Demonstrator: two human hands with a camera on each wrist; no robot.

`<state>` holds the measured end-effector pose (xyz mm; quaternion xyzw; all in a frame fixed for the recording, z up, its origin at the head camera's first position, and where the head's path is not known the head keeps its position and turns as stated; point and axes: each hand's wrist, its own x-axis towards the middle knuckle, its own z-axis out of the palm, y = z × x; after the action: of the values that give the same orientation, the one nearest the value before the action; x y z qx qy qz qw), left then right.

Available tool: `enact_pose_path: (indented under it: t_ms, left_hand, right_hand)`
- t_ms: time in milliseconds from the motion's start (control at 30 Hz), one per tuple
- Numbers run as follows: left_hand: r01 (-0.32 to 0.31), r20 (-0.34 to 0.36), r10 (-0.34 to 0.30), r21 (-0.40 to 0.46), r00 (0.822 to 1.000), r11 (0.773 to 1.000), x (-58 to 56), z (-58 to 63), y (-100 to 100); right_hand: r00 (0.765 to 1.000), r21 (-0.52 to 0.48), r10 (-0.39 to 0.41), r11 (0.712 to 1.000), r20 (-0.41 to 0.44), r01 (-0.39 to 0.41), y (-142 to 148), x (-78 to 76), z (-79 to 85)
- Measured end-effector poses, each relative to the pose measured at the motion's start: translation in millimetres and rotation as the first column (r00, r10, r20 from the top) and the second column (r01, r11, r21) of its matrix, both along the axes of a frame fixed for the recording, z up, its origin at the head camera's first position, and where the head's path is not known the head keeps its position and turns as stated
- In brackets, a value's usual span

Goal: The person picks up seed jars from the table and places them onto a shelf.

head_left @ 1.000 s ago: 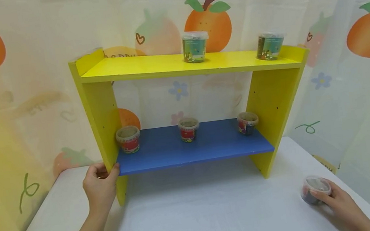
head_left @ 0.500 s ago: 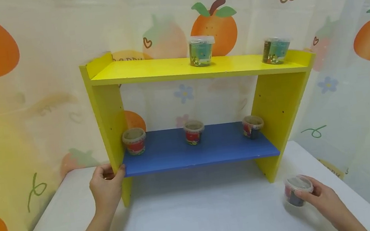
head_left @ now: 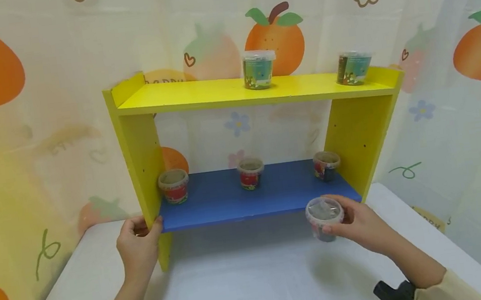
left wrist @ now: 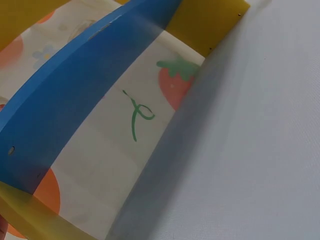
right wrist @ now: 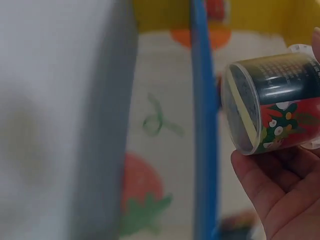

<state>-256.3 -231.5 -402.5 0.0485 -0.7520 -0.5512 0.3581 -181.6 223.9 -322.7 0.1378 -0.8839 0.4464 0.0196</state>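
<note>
My right hand (head_left: 362, 222) grips a small plastic tub (head_left: 323, 216) with a clear lid, raised in front of the blue shelf board's right part. Its red and dark printed label and see-through base show in the right wrist view, where the tub (right wrist: 285, 102) lies sideways against my fingers (right wrist: 260, 185). My left hand (head_left: 137, 243) holds the lower edge of the yellow side panel (head_left: 136, 167), thumb at the blue board (head_left: 247, 206). Three similar tubs stand on that board: one at left (head_left: 175, 193), one in the middle (head_left: 250, 179), one at right (head_left: 326, 169).
On the yellow top board (head_left: 188, 91) stand two green-blue tubs, one near the middle (head_left: 259, 72) and one at the right end (head_left: 353, 70). The shelf unit stands on a white-covered table (head_left: 256, 278). A fruit-printed curtain (head_left: 52, 158) hangs behind.
My right hand has carried the tub left and up from the table's right side to the front of the blue board. My left hand keeps its hold on the side panel.
</note>
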Motion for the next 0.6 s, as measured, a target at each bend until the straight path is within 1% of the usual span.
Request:
enact_pose_path:
  t_ms: [100, 200, 333, 467, 533, 600]
  left_hand:
    - [-0.002, -0.004, 0.002, 0.002, 1.0, 1.0, -0.6, -1.7, -0.6]
    - [-0.015, -0.003, 0.015, -0.004, 1.0, 1.0, -1.1, -2.5, 0.0]
    - [-0.023, -0.011, 0.023, -0.004, 1.0, 1.0, -1.1, -1.7, 0.6]
    - [-0.022, -0.032, 0.022, 0.0, 0.999, 1.0, -1.9, -1.5, 0.1]
    - [-0.03, -0.033, 0.03, 0.001, 0.999, 1.0, -2.8, -2.5, 0.8]
    - [-0.025, -0.039, 0.025, 0.006, 0.999, 1.0, -3.3, -3.3, 1.2]
  right_hand:
    - [0.997, 0.043, 0.067, 0.997, -0.043, -0.066, -26.5, -10.4, 19.1]
    - [0.988, 0.069, 0.139, 0.989, -0.071, -0.134, -54.6, -18.0, 43.3]
    - [0.965, 0.047, 0.238, 0.971, -0.105, -0.235, -91.0, -25.3, 80.7]
    - [0.942, 0.007, 0.291, 0.956, -0.169, -0.294, -122.6, -32.1, 120.6]
    - [0.928, -0.007, 0.303, 0.95, -0.219, -0.312, -136.0, -35.7, 139.2]
    - [0.909, -0.009, 0.309, 0.946, -0.28, -0.324, -147.6, -39.1, 155.6]
